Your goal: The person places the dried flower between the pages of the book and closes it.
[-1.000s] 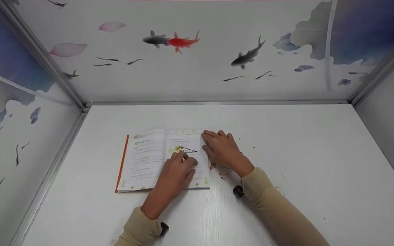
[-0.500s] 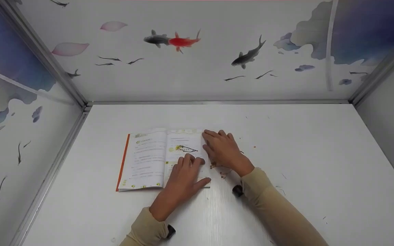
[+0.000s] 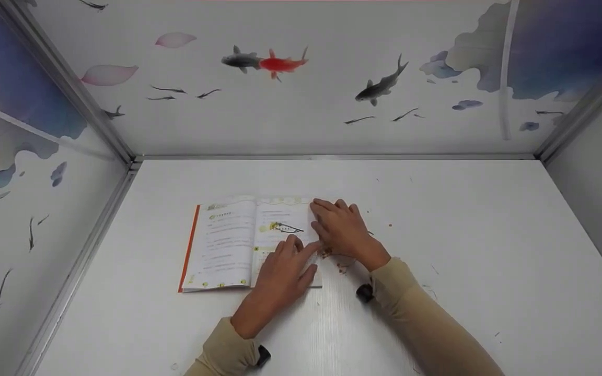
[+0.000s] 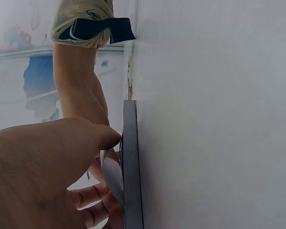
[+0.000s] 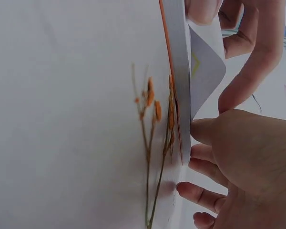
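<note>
Head cam: open bk [image 3: 223, 245] is lying under both hands, w/ thin dark sprig [image 3: 286, 227], yellow at one end, lying on R page just beyond L fingertips. L hand [image 3: 284, 269] is resting on that page, fingers loose, grasping nothing; R hand [image 3: 342, 223] is lying along its outer edge, fingers extended, unclenched, prob. holding pages flat. R-wrist cam: thin, smooth leaf [image 5: 207, 74] is curling up between both thumbs, brittle-looking orange-budded stems [image 5: 150, 93] lying nr R thumb, beside bk.
</note>
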`<state>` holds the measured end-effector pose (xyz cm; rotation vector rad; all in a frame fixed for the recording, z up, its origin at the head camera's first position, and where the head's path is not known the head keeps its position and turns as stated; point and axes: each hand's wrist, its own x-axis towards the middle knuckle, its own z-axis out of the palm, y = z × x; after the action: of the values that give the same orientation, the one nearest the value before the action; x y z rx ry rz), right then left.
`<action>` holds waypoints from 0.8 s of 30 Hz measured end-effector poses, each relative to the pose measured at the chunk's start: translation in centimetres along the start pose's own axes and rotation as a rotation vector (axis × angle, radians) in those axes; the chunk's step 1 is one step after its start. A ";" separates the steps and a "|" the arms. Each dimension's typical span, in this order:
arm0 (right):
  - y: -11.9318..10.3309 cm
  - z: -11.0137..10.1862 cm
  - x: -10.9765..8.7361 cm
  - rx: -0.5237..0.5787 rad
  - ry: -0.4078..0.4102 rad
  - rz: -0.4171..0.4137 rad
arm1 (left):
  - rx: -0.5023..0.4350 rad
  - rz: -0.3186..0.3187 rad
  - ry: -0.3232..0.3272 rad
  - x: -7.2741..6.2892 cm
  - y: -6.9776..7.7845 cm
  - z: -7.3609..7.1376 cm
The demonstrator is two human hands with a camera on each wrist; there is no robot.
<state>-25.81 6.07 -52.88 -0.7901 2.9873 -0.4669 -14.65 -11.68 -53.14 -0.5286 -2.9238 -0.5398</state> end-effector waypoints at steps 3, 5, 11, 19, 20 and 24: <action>0.3 0.0 -0.1 0.005 0.016 -0.006 | -0.016 0.001 0.020 0.0 0.1 -0.1; 0.6 0.0 -0.1 0.021 0.040 -0.004 | -0.022 -0.001 0.036 0.0 0.1 -0.2; 1.0 -0.2 -0.3 0.045 0.081 0.019 | 0.000 -0.015 0.104 -0.3 0.2 -0.8; 0.7 0.0 0.0 0.004 0.068 -0.035 | -0.002 -0.033 0.213 -0.9 0.4 -2.7; 0.7 0.0 -0.1 0.004 0.063 -0.037 | -0.001 -0.035 0.222 -1.0 0.4 -3.0; 0.6 -0.1 -0.2 0.001 0.057 -0.056 | 0.008 -0.055 0.256 -1.2 0.1 -4.1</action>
<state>-25.91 6.72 -53.03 -0.8773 3.0232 -0.5016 -13.25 -13.52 -49.49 -0.3498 -2.7015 -0.5576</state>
